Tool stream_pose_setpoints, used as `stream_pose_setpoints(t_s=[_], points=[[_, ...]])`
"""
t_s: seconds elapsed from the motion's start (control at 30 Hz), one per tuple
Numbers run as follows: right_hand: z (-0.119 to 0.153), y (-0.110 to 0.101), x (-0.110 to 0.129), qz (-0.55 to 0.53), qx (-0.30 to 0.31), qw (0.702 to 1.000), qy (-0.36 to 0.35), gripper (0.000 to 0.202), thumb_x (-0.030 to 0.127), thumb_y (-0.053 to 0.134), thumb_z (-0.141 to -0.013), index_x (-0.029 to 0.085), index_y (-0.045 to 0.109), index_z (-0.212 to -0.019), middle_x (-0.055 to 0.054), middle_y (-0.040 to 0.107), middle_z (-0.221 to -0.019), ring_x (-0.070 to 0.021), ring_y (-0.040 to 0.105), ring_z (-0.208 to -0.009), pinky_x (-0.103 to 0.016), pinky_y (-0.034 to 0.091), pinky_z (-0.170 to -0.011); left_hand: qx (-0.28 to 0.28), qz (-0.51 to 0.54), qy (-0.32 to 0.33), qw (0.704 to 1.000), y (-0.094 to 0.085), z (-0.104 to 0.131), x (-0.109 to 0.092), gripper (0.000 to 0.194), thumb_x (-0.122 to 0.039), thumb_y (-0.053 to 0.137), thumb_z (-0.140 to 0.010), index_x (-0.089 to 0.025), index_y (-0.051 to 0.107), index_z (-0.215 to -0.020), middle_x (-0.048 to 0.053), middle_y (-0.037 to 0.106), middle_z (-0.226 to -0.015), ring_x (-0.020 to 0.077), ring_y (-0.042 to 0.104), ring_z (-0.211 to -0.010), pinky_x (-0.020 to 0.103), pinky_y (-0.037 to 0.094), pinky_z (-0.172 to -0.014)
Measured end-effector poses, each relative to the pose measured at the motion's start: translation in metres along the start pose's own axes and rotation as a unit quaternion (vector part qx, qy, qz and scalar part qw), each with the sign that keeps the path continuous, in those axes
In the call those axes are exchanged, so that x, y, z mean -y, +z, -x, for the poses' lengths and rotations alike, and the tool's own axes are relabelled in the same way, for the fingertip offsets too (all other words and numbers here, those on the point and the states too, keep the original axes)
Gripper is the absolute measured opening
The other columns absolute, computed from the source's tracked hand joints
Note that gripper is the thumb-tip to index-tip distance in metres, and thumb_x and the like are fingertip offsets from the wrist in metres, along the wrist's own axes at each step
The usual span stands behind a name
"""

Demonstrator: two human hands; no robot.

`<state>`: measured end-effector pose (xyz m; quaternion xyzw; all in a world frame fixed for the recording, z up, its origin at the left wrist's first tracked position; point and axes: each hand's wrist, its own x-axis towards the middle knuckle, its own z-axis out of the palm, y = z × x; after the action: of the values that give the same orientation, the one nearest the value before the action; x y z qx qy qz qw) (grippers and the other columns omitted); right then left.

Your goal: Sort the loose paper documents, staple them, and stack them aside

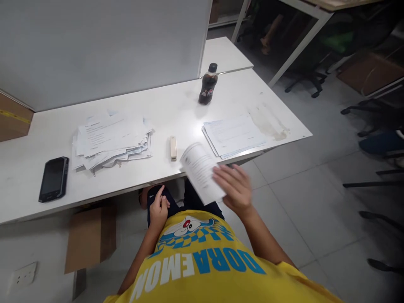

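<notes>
My right hand (235, 187) grips a printed sheet of paper (200, 170) at its right edge, fingers over the top face; the sheet is bent and tilted, just off the front edge of the desk. My left hand (158, 208) rests near my lap with nothing in it, its index finger stretched out and the others partly curled. A small beige stapler (173, 148) lies on the desk beside the sheet's far corner. To the right sits a neat stack of papers (235, 134). Left of the stapler is a bigger, untidy pile of papers (112, 136).
On the white desk (170, 109), a bottle of dark cola (208, 84) stands towards the back, and a rugged black handheld device (54, 179) lies at the left. A grey partition (104, 46) rises behind. Under the desk is a cardboard box (85, 240).
</notes>
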<state>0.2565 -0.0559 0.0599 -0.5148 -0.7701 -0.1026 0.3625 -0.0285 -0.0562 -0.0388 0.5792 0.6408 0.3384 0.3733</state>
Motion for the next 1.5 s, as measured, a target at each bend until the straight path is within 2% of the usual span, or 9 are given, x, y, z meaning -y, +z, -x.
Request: stream_pose_setpoints(t_s=[0.1, 0.23, 0.4, 0.57, 0.7, 0.83, 0.97, 1.07, 1.5], points=[[0.019, -0.021, -0.031, 0.074, -0.147, 0.984, 0.072, 0.031, 0.043, 0.046, -0.089, 0.037, 0.065, -0.113, -0.007, 0.073, -0.104, -0.0325, 0.051, -0.128, -0.060, 0.038, -0.105, -0.028, -0.016, -0.010, 0.999, -0.003, -0.004, 0.009, 0.056, -0.047, 0.038, -0.095, -0.015, 0.049, -0.139, -0.001, 0.063, -0.066, 0.0144, 0.062, -0.060, 0.028, 0.053, -0.067], [0.021, -0.005, -0.060, 0.078, -0.194, 0.975, 0.076, 0.022, 0.043, 0.050, -0.086, 0.039, 0.070, -0.096, -0.005, 0.074, -0.097, -0.0351, 0.045, -0.132, -0.062, 0.029, -0.109, -0.078, -0.016, 0.007, 0.997, -0.006, -0.016, 0.008, 0.055, -0.044, 0.038, -0.095, -0.014, 0.046, -0.141, -0.001, 0.065, -0.068, 0.0145, 0.064, -0.060, 0.028, 0.054, -0.067], [-0.014, 0.055, -0.087, 0.058, -0.031, 0.981, 0.181, 0.041, 0.014, 0.038, -0.084, 0.027, 0.072, -0.102, -0.006, 0.068, -0.122, -0.0263, 0.050, -0.130, -0.056, 0.029, -0.112, -0.071, -0.093, 0.136, 0.984, -0.004, -0.026, -0.011, 0.042, -0.034, 0.035, -0.097, -0.016, 0.061, -0.124, 0.001, 0.067, -0.066, 0.0144, 0.065, -0.060, 0.028, 0.053, -0.067], [-0.028, 0.079, -0.125, -0.053, 0.098, 0.970, 0.214, 0.052, 0.005, 0.038, -0.069, 0.023, 0.071, -0.104, -0.003, 0.063, -0.132, -0.0244, 0.046, -0.134, -0.062, 0.023, -0.113, 0.015, -0.207, 0.350, 0.913, 0.028, -0.050, -0.068, 0.038, -0.027, 0.038, -0.094, -0.017, 0.070, -0.112, 0.009, 0.073, -0.079, 0.0199, 0.069, -0.073, 0.032, 0.051, -0.073], [-0.041, 0.062, -0.144, -0.116, 0.164, 0.945, 0.257, 0.051, 0.007, 0.037, -0.068, 0.026, 0.073, -0.098, -0.003, 0.064, -0.130, -0.0254, 0.047, -0.133, -0.064, 0.019, -0.114, 0.014, -0.298, 0.284, 0.911, 0.067, -0.090, -0.120, 0.045, -0.036, 0.039, -0.095, -0.013, 0.063, -0.126, 0.017, 0.072, -0.104, 0.0287, 0.067, -0.097, 0.041, 0.048, -0.087], [-0.063, 0.048, -0.172, -0.057, 0.036, 0.942, 0.328, 0.042, 0.014, 0.036, -0.078, 0.022, 0.070, -0.101, -0.008, 0.062, -0.131, -0.0251, 0.048, -0.128, -0.055, 0.020, -0.115, 0.079, -0.360, 0.217, 0.904, 0.108, -0.122, -0.152, 0.095, -0.067, 0.051, -0.082, -0.007, 0.027, -0.152, 0.025, 0.039, -0.151, 0.0433, 0.030, -0.142, 0.055, 0.027, -0.112], [-0.062, 0.060, -0.199, 0.090, -0.018, 0.861, 0.501, 0.049, 0.035, 0.048, -0.083, 0.007, 0.060, -0.121, -0.024, 0.054, -0.134, -0.0348, 0.043, -0.127, -0.055, 0.025, -0.109, 0.108, -0.389, 0.190, 0.895, 0.144, -0.133, -0.164, 0.117, -0.076, 0.050, -0.075, 0.001, 0.010, -0.153, 0.032, 0.018, -0.156, 0.0481, 0.008, -0.146, 0.062, 0.011, -0.116], [-0.050, 0.071, -0.209, 0.106, 0.012, 0.862, 0.496, 0.057, 0.038, 0.050, -0.083, 0.007, 0.055, -0.130, -0.022, 0.052, -0.136, -0.0333, 0.044, -0.124, -0.049, 0.028, -0.109, 0.106, -0.384, 0.190, 0.897, 0.162, -0.140, -0.171, 0.116, -0.073, 0.050, -0.078, 0.006, 0.009, -0.151, 0.035, 0.014, -0.155, 0.0479, 0.006, -0.147, 0.060, 0.010, -0.117], [-0.034, 0.073, -0.223, 0.077, 0.032, 0.884, 0.460, 0.055, 0.028, 0.044, -0.084, 0.018, 0.054, -0.136, -0.012, 0.058, -0.135, -0.0305, 0.044, -0.122, -0.050, 0.033, -0.106, 0.079, -0.328, 0.214, 0.916, 0.167, -0.147, -0.166, 0.108, -0.068, 0.052, -0.080, -0.001, 0.009, -0.153, 0.028, 0.021, -0.157, 0.0416, 0.011, -0.148, 0.058, 0.015, -0.118]])
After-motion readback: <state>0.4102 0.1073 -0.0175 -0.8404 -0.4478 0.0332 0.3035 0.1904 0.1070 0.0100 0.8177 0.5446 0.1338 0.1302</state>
